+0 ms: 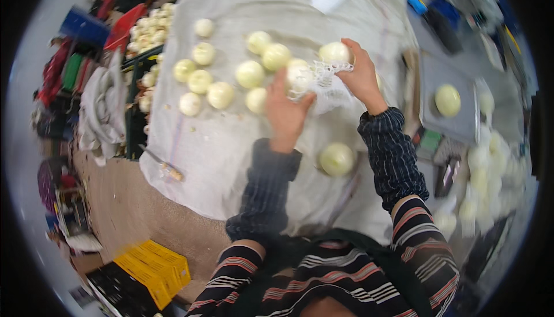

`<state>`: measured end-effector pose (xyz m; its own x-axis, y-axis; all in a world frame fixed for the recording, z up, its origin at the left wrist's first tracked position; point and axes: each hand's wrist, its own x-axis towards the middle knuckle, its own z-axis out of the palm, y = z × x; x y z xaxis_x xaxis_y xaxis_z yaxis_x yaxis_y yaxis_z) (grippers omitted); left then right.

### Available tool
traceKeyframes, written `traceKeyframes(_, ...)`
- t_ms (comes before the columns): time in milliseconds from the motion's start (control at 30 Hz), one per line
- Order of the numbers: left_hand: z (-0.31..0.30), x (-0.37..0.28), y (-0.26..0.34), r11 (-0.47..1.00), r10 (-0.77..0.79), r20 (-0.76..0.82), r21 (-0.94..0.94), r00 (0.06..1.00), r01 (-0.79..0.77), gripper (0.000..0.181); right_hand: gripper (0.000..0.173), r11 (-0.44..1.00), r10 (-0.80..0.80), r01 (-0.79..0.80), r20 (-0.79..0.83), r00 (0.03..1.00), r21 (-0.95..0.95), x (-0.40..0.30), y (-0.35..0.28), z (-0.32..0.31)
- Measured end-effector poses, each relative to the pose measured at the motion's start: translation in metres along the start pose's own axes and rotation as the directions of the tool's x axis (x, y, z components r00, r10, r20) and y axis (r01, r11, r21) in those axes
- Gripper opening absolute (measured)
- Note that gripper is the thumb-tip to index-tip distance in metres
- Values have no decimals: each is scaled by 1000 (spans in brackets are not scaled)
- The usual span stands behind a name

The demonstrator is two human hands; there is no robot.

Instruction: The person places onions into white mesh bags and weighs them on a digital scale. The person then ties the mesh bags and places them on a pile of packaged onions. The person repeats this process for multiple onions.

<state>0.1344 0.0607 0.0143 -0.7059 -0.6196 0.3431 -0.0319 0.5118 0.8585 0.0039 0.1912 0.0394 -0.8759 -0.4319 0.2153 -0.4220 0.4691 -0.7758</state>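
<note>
My right hand [363, 74] grips a peeled onion [334, 53] from its right side, with white net sleeving [326, 74] bunched against the onion's lower edge. My left hand [288, 105] is around another pale onion [298, 74] at the left end of the net; its blurred fingers and thumb are bent about it. Whether that onion sits inside the mesh I cannot tell. Several peeled onions [220, 95] lie on the white cloth [207, 157] to the left of my hands. One more onion [337, 159] rests nearer to my body, below the net.
A knife [166, 167] lies at the cloth's left edge, beside a dark crate [135, 131] of onions. On the right, a grey scale platform [450, 120] bears one onion [448, 100], near several netted onions [479, 178]. A yellow crate [162, 269] stands on the floor at lower left.
</note>
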Motion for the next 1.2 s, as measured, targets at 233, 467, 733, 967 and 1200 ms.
traceKeyframes(233,13,-113,86,989,141,475,-101,869,-105,66,71,857,361,-347,37,932,380,-211,24,-110)
traceKeyframes(467,37,-206,83,995,60,673,18,737,-98,63,68,884,468,-467,-37,883,31,-315,49,-121)
traceKeyframes(733,40,-227,80,965,25,654,183,756,-189,63,58,914,389,-398,-107,915,-82,-320,47,-138)
traceKeyframes(967,55,-215,69,990,80,484,61,871,-124,34,37,951,272,-296,-217,937,-89,-311,85,-140)
traceKeyframes(1200,63,-228,19,718,-521,525,-157,673,678,17,22,800,573,-536,-79,816,270,-299,126,-127)
